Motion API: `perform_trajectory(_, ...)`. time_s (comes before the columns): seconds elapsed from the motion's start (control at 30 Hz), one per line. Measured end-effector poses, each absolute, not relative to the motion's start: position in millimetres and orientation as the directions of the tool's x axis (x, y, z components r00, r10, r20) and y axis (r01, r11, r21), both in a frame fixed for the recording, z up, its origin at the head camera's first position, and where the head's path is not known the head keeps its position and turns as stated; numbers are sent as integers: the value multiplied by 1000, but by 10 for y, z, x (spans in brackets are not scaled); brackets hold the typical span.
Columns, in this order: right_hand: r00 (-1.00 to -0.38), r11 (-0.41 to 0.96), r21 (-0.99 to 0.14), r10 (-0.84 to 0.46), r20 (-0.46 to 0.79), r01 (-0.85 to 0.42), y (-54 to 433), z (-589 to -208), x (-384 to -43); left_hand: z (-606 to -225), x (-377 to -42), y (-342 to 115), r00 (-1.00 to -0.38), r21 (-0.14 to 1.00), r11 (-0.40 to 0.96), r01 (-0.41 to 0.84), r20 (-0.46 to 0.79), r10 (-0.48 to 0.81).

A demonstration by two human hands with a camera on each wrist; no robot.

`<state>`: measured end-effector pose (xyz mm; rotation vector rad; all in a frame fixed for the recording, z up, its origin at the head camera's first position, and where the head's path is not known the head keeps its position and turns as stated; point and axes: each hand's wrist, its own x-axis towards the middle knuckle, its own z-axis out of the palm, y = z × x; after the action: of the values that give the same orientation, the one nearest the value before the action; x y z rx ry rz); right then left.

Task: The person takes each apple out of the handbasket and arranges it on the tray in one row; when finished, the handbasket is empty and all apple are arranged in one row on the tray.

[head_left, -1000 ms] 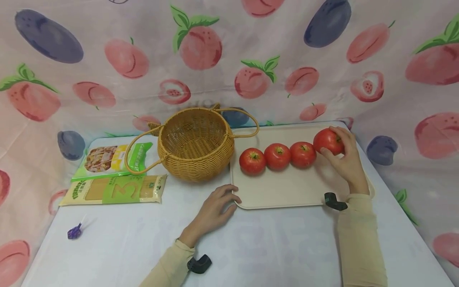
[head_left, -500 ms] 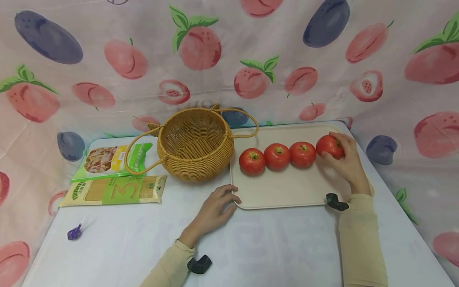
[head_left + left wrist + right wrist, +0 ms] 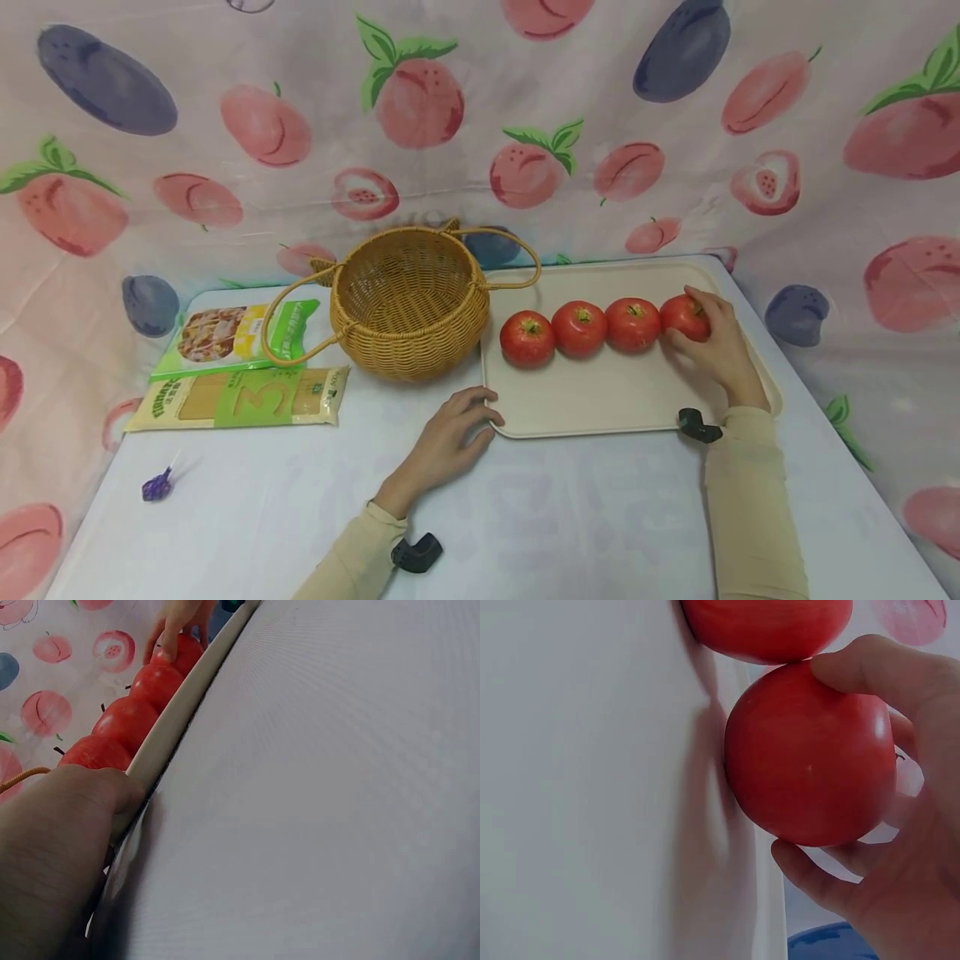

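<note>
My right hand (image 3: 712, 342) grips a red apple (image 3: 684, 317) at the right end of a row of several apples on a cream tray (image 3: 585, 400). In the right wrist view, thumb and fingers curve round this apple (image 3: 810, 757), which sits against its neighbour (image 3: 769, 622). The other apples, among them the leftmost one (image 3: 528, 339), run in a line to the left. My left hand (image 3: 450, 437) rests at the tray's front left corner, fingers relaxed on the rim; the left wrist view shows its thumb side along the tray edge (image 3: 169, 735).
A wicker basket (image 3: 408, 350) with two raised handles stands left of the tray, one handle overhanging the tray's corner. Farther left lie a green food packet (image 3: 225, 333) and a pack of noodles (image 3: 247, 398). A small purple item (image 3: 157, 485) lies at the front left.
My right hand has lowered the apple and brought it forward into line beside the third apple. The left hand has stayed at the tray corner.
</note>
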<state>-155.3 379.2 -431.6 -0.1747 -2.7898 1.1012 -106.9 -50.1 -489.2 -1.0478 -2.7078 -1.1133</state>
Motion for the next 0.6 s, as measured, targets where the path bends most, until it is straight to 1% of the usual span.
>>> perform_trajectory(0.17,-986,720,-692,150,79,54,3804,-4359,-1558,-4911,-1072,-502,-771,613,511,602,279,573)
perform_trajectory(0.43,-982,659,-750,172,74,59,3860,-4372,-1524,-4863,-1082,-443,-767,640,488,594,266,584)
perform_trajectory(0.6,-984,635,-771,162,71,49,3879,-4373,-1554,-4805,-1119,-463,-774,681,469,563,235,587)
